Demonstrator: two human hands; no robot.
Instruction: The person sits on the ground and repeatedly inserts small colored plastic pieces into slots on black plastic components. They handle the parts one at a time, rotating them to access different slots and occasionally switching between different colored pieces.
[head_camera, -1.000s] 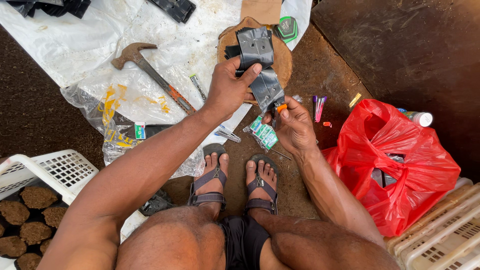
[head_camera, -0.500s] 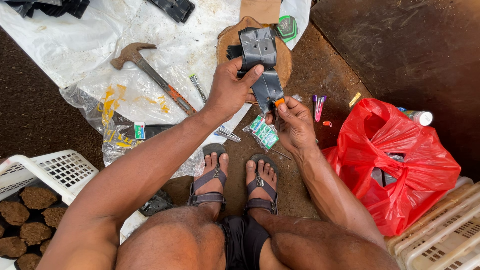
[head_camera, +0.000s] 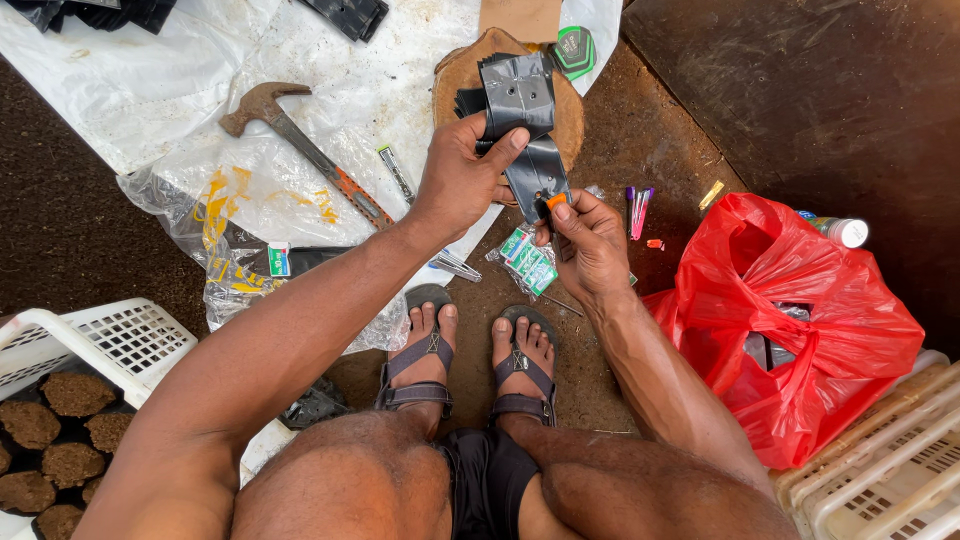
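over the round wooden block (head_camera: 575, 120), just in front of the sandalled feet, the left hand (head_camera: 462, 180) is clamped on a black folded plastic strip (head_camera: 528, 130), thumb on its face and fingers curled behind, holding it up off the wood. the right hand (head_camera: 590, 245) is closed in a pinch on a small orange-tipped tool (head_camera: 555, 201) pressed at the strip's lower end. to do this well, it seems wise to keep the left grip firm close to the working point so the strip cannot flex, and to keep the tool square to the plastic with the left fingertips out of its path. a hammer (head_camera: 300, 150) lies unused on the white sheet (head_camera: 150, 80), well to the left; a red bag (head_camera: 800, 320) sits to the right.
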